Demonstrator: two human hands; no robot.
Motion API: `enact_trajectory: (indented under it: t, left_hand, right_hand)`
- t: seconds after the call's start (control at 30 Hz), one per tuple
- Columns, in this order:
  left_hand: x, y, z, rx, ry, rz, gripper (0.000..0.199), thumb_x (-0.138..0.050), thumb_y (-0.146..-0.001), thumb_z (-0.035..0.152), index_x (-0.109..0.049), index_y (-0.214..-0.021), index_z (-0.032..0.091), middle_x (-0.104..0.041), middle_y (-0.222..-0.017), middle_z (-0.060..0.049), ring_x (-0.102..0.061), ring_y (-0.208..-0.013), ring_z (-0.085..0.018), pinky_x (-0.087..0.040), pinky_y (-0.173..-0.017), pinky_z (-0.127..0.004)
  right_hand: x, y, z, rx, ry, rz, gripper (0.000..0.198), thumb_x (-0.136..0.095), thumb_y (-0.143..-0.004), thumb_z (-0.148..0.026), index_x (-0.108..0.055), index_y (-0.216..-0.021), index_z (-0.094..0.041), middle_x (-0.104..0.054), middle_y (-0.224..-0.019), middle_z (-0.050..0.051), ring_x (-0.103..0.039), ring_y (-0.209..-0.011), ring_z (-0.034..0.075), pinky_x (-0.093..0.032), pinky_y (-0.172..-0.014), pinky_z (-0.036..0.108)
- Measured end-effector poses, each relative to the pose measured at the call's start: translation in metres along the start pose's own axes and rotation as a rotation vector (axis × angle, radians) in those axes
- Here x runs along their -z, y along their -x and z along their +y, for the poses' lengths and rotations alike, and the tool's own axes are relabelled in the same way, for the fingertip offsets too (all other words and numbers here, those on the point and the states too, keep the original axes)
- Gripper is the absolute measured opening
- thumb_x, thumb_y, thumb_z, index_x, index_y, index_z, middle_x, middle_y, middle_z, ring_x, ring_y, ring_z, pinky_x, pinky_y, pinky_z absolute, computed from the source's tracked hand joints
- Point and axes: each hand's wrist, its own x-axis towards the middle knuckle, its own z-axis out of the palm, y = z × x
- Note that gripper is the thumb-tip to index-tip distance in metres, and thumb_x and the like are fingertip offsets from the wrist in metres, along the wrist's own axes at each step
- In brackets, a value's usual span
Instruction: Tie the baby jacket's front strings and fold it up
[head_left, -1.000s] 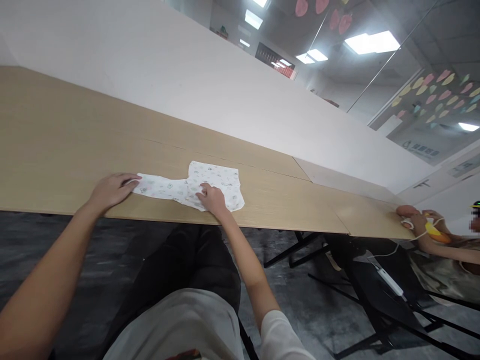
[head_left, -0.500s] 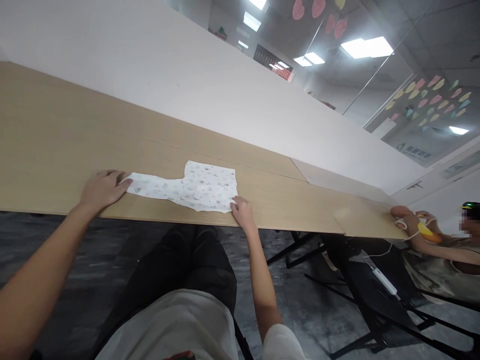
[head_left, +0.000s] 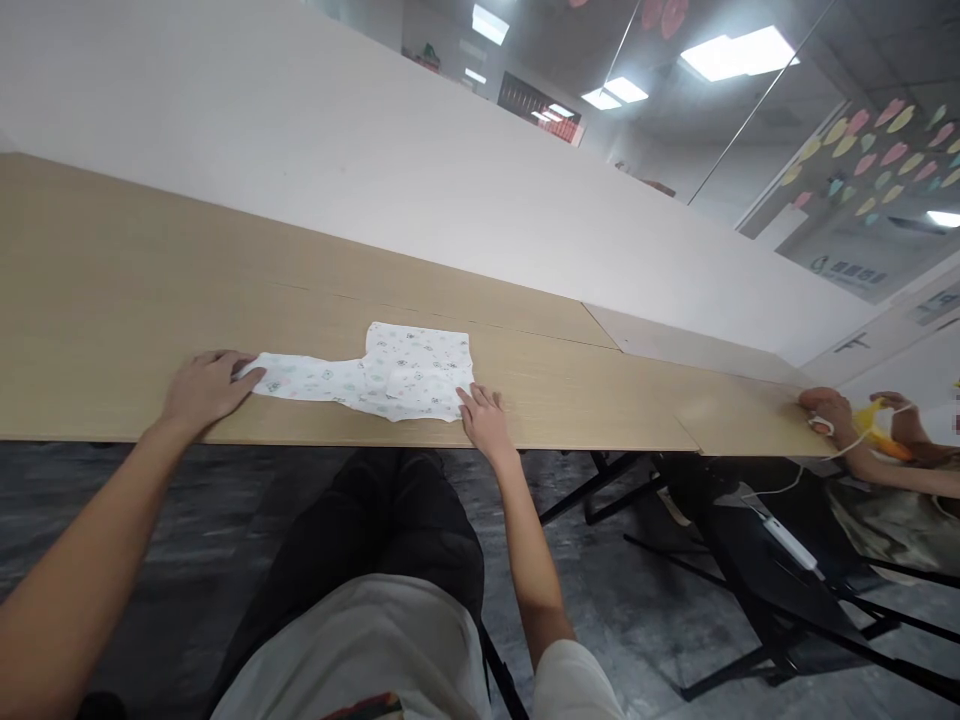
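A small white garment with a tiny coloured print (head_left: 416, 350) is spread on the table, folded, with a long sleeve-like strip reaching left. At the tip of that strip rests my left hand (head_left: 206, 390), palm down, its thumb over the cloth and apart from the stretched fingers. My right hand (head_left: 487, 425) touches the lower right corner of the garment with its fingers spread and laid flat. A small folded flap shows on the wider part of the cloth.
The long wooden table (head_left: 135, 300) runs along a white partition wall (head_left: 300, 170). At far right, another person's hands (head_left: 836, 410) are near a yellow-orange object (head_left: 881, 435). Black folding chairs (head_left: 757, 570) stand below, one bearing a white power strip (head_left: 791, 545).
My right hand's fingers have shifted slightly up and left onto the garment's edge and spread out. The left hand stays at the strip's tip. The camera view has tilted slightly.
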Motion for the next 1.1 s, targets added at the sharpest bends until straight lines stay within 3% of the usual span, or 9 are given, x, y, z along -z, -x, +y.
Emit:
enact_trajectory:
  t: [0.37,0.47,0.57,0.67,0.73,0.83,0.93,1.0,1.1]
  left_hand:
    - [0.011,0.002,0.009,0.038,0.076,-0.046,0.070,-0.029,-0.088,0.050,-0.059,-0.127,0.001,-0.061,-0.131,-0.024,-0.052,-0.124,-0.038,-0.038,-0.106,-0.050]
    - [0.016,0.004,0.012,0.080,0.207,-0.048,0.062,-0.038,-0.086,0.047,-0.060,-0.125,0.005,-0.064,-0.127,-0.020,-0.057,-0.120,-0.034,-0.042,-0.104,-0.046]
    - [0.027,0.001,0.025,0.180,0.461,0.055,0.053,-0.051,-0.081,0.045,-0.061,-0.122,0.012,-0.067,-0.123,-0.014,-0.062,-0.111,-0.027,-0.047,-0.099,-0.041]
    - [0.046,-0.007,0.064,0.253,0.744,0.242,0.048,-0.066,-0.074,0.038,-0.063,-0.118,0.019,-0.071,-0.115,-0.006,-0.065,-0.099,-0.021,-0.052,-0.093,-0.037]
    - [0.060,-0.013,0.102,0.188,0.936,0.287,0.051,-0.070,-0.071,0.032,-0.063,-0.119,0.016,-0.070,-0.116,-0.008,-0.065,-0.093,-0.018,-0.054,-0.087,-0.034]
    - [0.069,-0.020,0.165,0.028,1.084,0.196,0.056,-0.071,-0.073,0.032,-0.060,-0.125,0.016,-0.070,-0.112,-0.009,-0.066,-0.087,-0.018,-0.055,-0.080,-0.033]
    - [0.057,-0.023,0.215,-0.105,1.056,0.061,0.053,-0.070,-0.073,0.034,-0.061,-0.123,0.017,-0.071,-0.109,-0.009,-0.067,-0.091,-0.022,-0.055,-0.081,-0.035]
    - [0.041,-0.022,0.234,-0.217,1.048,-0.033,0.058,-0.071,-0.072,0.039,-0.060,-0.124,0.018,-0.071,-0.108,-0.010,-0.067,-0.097,-0.024,-0.055,-0.085,-0.037]
    - [0.018,-0.018,0.236,-0.346,1.040,-0.127,0.064,-0.070,-0.070,0.052,-0.062,-0.123,0.017,-0.070,-0.112,-0.012,-0.067,-0.102,-0.027,-0.054,-0.090,-0.040]
  right_hand:
    - [0.004,0.006,0.009,0.045,-0.031,-0.070,0.041,-0.039,-0.104,-0.033,-0.057,-0.140,-0.023,-0.043,-0.155,0.011,-0.034,-0.147,0.030,-0.022,-0.120,0.060]
    - [0.007,0.005,0.007,0.041,-0.019,-0.085,0.042,-0.040,-0.104,-0.032,-0.057,-0.140,-0.020,-0.041,-0.156,0.013,-0.032,-0.148,0.032,-0.020,-0.120,0.062]
    - [0.013,0.001,0.002,0.017,-0.045,-0.061,0.042,-0.037,-0.104,-0.032,-0.060,-0.136,-0.016,-0.040,-0.156,0.017,-0.033,-0.147,0.033,-0.021,-0.119,0.061]
    - [0.021,-0.011,-0.007,0.017,-0.176,0.023,0.044,-0.034,-0.105,-0.034,-0.062,-0.133,-0.015,-0.048,-0.151,0.018,-0.040,-0.144,0.029,-0.027,-0.120,0.053]
    - [0.025,-0.026,-0.017,0.047,-0.367,0.069,0.045,-0.034,-0.105,-0.039,-0.063,-0.132,-0.017,-0.056,-0.144,0.015,-0.047,-0.139,0.026,-0.033,-0.118,0.045]
    - [0.031,-0.057,-0.037,0.004,-0.788,0.065,0.048,-0.036,-0.103,-0.051,-0.063,-0.129,-0.021,-0.066,-0.130,0.011,-0.062,-0.122,0.021,-0.046,-0.108,0.038]
    - [0.034,-0.093,-0.052,-0.182,-1.247,-0.070,0.055,-0.037,-0.099,-0.062,-0.060,-0.127,-0.020,-0.071,-0.105,0.010,-0.070,-0.085,0.018,-0.058,-0.083,0.034]
    - [0.034,-0.111,-0.055,-0.301,-1.419,-0.144,0.054,-0.040,-0.097,-0.064,-0.061,-0.118,-0.018,-0.069,-0.090,0.006,-0.066,-0.069,0.015,-0.058,-0.068,0.030]
    - [0.030,-0.123,-0.050,-0.352,-1.448,-0.206,0.038,-0.051,-0.096,-0.053,-0.062,-0.106,-0.019,-0.065,-0.086,0.003,-0.061,-0.063,0.012,-0.054,-0.059,0.024]
